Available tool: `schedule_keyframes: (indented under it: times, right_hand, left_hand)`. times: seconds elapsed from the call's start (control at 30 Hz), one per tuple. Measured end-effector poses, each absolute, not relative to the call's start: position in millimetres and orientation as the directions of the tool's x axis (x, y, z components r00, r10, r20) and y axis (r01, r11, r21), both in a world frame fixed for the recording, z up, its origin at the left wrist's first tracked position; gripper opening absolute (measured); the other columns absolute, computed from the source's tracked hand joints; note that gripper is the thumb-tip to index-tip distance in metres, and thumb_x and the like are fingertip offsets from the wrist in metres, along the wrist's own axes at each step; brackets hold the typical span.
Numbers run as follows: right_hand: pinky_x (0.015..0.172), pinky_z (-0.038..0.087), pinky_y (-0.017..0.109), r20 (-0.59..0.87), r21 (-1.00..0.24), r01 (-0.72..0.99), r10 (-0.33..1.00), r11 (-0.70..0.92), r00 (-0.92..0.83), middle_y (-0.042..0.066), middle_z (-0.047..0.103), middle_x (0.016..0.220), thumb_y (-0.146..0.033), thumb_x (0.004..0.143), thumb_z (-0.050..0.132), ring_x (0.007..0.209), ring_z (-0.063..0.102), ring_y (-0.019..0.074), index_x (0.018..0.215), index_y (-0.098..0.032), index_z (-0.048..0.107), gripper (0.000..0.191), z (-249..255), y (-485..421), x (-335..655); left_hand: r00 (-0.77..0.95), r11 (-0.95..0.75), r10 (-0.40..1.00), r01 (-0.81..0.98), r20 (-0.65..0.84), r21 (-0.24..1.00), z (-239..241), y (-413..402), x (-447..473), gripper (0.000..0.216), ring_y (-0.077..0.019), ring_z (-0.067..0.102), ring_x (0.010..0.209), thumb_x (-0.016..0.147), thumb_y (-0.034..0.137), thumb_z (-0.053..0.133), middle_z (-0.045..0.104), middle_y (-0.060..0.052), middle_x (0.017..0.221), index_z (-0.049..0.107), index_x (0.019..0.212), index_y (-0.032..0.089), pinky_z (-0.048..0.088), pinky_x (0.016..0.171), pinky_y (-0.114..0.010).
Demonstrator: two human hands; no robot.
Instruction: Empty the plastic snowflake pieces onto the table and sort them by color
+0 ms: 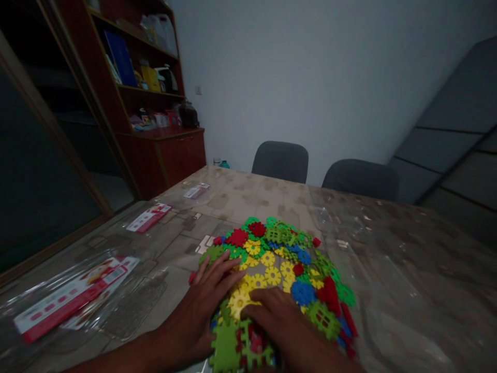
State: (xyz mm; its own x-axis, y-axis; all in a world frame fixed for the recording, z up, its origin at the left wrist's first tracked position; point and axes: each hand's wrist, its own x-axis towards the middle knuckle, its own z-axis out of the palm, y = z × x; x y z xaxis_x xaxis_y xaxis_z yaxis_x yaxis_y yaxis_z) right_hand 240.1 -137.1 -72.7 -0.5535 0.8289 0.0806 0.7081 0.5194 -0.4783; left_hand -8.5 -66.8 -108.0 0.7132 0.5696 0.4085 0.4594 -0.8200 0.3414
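Note:
A heap of coloured plastic gear-shaped and square interlocking pieces point(279, 259) lies on the table in front of me, in green, yellow, red and blue. My left hand point(202, 305) rests flat on the left edge of the heap, fingers stretched out over yellow and green pieces. My right hand point(283, 321) lies palm down on the near part of the heap, fingers extended toward a yellow gear point(237, 303). A large green square piece point(227, 347) sits between my wrists. Neither hand grips a piece.
The table point(388, 248) has a patterned top under clear plastic. Empty clear packets with red and white cards lie at left point(73, 295), point(149, 216), point(196, 190). Two grey chairs point(280, 160), point(361, 178) stand at the far side. A wooden shelf unit point(147, 103) stands at back left.

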Motion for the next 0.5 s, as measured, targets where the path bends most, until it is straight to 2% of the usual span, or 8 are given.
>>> schedule_keyframes:
  times: [0.1, 0.17, 0.27, 0.33, 0.43, 0.5]
  right_hand:
    - [0.096, 0.052, 0.040, 0.177, -0.331, 0.743, 0.811, 0.582, -0.557, 0.010, 0.068, 0.126, -0.051, 0.078, 0.078, 0.112, 0.064, 0.0284, 0.131, -0.027, 0.057, 0.062, -88, -153, 267]
    - [0.097, 0.053, 0.040, 0.265, -0.265, 0.771, 0.812, 0.580, -0.520, 0.011, 0.068, 0.129, -0.051, 0.082, 0.075, 0.115, 0.064, 0.0289, 0.136, -0.025, 0.053, 0.064, -97, -160, 281]
    - [0.103, 0.050, 0.040, 0.397, -0.221, 0.834, 0.827, 0.506, -0.397, 0.011, 0.059, 0.142, -0.041, 0.093, 0.064, 0.129, 0.056, 0.0280, 0.150, -0.026, 0.038, 0.065, -107, -163, 287]
    - [0.104, 0.050, 0.042, 0.463, -0.243, 0.877, 0.843, 0.416, -0.272, 0.011, 0.050, 0.151, -0.036, 0.098, 0.055, 0.135, 0.051, 0.0271, 0.157, -0.029, 0.025, 0.066, -108, -158, 284]
    - [0.103, 0.051, 0.046, 0.475, -0.270, 0.909, 0.865, 0.319, -0.162, 0.011, 0.036, 0.161, -0.043, 0.101, 0.047, 0.141, 0.043, 0.0290, 0.160, -0.031, 0.012, 0.070, -101, -155, 285]
    - [0.100, 0.053, 0.047, 0.454, -0.193, 0.916, 0.859, 0.353, -0.235, 0.010, 0.033, 0.162, -0.051, 0.099, 0.047, 0.141, 0.043, 0.0314, 0.160, -0.031, 0.014, 0.073, -102, -164, 291]
  left_hand:
    - [0.754, -0.855, 0.509, 0.386, 0.415, 0.348, -107, -68, -12, 0.063, -0.0390, 0.027, 0.147, 0.092, 0.052, 0.058, 0.044, -0.010, 0.153, 0.036, 0.148, 0.033, 0.013, 0.116, -0.069]
    - [0.791, -0.879, 0.458, 0.337, 0.406, 0.336, -105, -67, -13, 0.059, -0.0399, 0.028, 0.147, 0.089, 0.052, 0.063, 0.050, -0.008, 0.149, 0.043, 0.142, 0.035, 0.011, 0.115, -0.072]
    - [0.834, -0.896, 0.415, 0.306, 0.365, 0.321, -101, -62, -13, 0.057, -0.0406, 0.029, 0.146, 0.088, 0.048, 0.067, 0.050, -0.007, 0.149, 0.046, 0.139, 0.035, 0.011, 0.114, -0.074]
    - [0.821, -0.879, 0.448, 0.333, 0.354, 0.342, -97, -59, -13, 0.052, -0.0378, 0.030, 0.146, 0.094, 0.044, 0.062, 0.049, -0.008, 0.151, 0.044, 0.142, 0.034, 0.014, 0.116, -0.072]
    - [0.745, -0.824, 0.549, 0.405, 0.380, 0.396, -93, -59, -14, 0.043, -0.0302, 0.034, 0.146, 0.104, 0.032, 0.045, 0.050, -0.006, 0.150, 0.038, 0.147, 0.033, 0.017, 0.120, -0.064]
    - [0.742, -0.821, 0.553, 0.408, 0.380, 0.398, -94, -65, -17, 0.046, -0.0287, 0.033, 0.147, 0.105, 0.031, 0.039, 0.047, -0.006, 0.153, 0.032, 0.151, 0.033, 0.016, 0.121, -0.062]
